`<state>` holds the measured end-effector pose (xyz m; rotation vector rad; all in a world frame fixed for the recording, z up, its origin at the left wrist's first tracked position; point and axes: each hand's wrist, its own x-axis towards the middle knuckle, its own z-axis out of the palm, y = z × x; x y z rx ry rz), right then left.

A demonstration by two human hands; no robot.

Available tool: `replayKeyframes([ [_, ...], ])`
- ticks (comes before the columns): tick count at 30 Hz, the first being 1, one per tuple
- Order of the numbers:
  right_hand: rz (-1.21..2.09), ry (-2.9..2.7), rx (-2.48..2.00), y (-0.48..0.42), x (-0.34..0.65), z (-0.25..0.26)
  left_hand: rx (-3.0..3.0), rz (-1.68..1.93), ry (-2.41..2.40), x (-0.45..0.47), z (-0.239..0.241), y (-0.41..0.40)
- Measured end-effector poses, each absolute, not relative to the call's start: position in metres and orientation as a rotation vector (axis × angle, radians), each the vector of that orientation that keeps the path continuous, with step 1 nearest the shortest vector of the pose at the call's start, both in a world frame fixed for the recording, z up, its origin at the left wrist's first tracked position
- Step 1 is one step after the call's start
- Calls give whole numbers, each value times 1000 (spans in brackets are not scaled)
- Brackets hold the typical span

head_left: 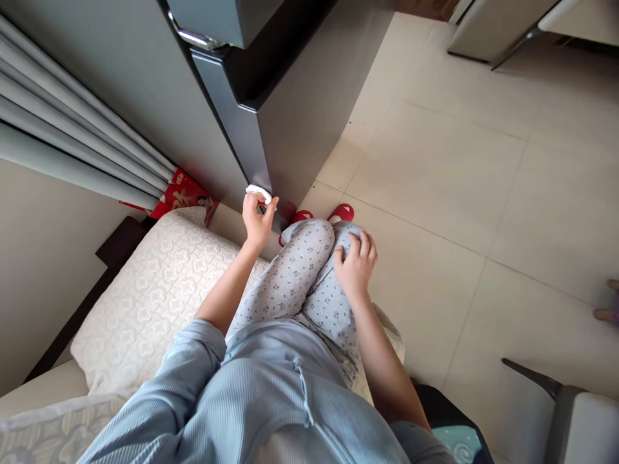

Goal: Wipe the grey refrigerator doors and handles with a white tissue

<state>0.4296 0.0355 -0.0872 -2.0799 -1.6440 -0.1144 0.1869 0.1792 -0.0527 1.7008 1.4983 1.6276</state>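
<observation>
My left hand (258, 222) is raised with its fingers pinching a small white folded cloth or tissue (258, 193). That cloth is right next to the lower corner of a dark grey refrigerator (290, 122), and I cannot tell whether it touches the metal. My right hand (356, 264) lies on my right knee, its fingers spread on grey patterned pyjama trousers (290, 277). Nothing is in it. Red slippers (341, 212) show past my knees, partly hidden by them.
A quilted cream cushion (155, 296) lies left of my legs. Grey curtains (72, 122) hang by a red packet (181, 196). Beige floor tiles (435, 187) spread right, with a chair (575, 419) at lower right and another person's foot (607, 303) at the right edge.
</observation>
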Motion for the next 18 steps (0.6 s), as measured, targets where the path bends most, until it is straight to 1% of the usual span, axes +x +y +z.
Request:
replayKeyframes([
  [6,-117,-1616,-2064,38,429,-85,1814,1478,1649,197,-70,171],
  [12,-53,-1594,-2067,39,430,-84,1801,1474,1612,202,-85,158],
  [15,-47,-1585,-2064,39,432,-85,1842,1462,1604,199,-76,160],
  [18,-64,-1586,-2057,39,432,-86,1930,1563,1647,198,-55,167],
])
